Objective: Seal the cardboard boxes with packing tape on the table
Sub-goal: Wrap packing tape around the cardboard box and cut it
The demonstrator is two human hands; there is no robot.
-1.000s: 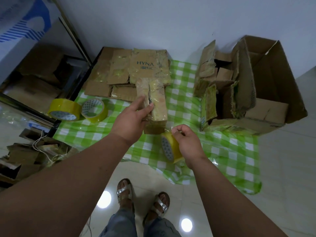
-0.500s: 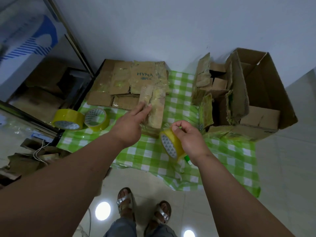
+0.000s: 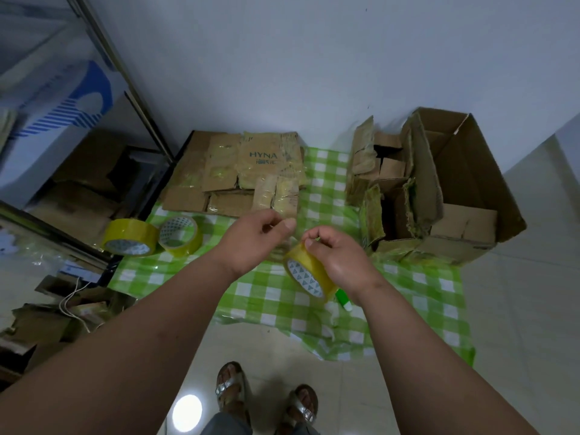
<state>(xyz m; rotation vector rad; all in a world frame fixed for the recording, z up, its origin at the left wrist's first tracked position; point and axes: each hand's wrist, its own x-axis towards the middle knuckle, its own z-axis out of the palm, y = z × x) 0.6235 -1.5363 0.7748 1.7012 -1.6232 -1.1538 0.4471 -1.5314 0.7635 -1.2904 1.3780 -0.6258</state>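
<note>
Over the green-checked table point(image 3: 408, 287), the right hand point(image 3: 339, 259) grips the yellow packing-tape roll point(image 3: 309, 276) while the left hand point(image 3: 251, 243) pinches its free end just before the small tape-wrapped cardboard box point(image 3: 277, 197); best pull it taut and straight.

We see bare forearms without sleeves, silver strapped metallic sandals point(image 3: 230, 391) and blue-grey denim trouser legs point(image 3: 224, 424).

Open cloth point(image 3: 273, 296) (boxes point(image 3: 464, 196) right)
</note>
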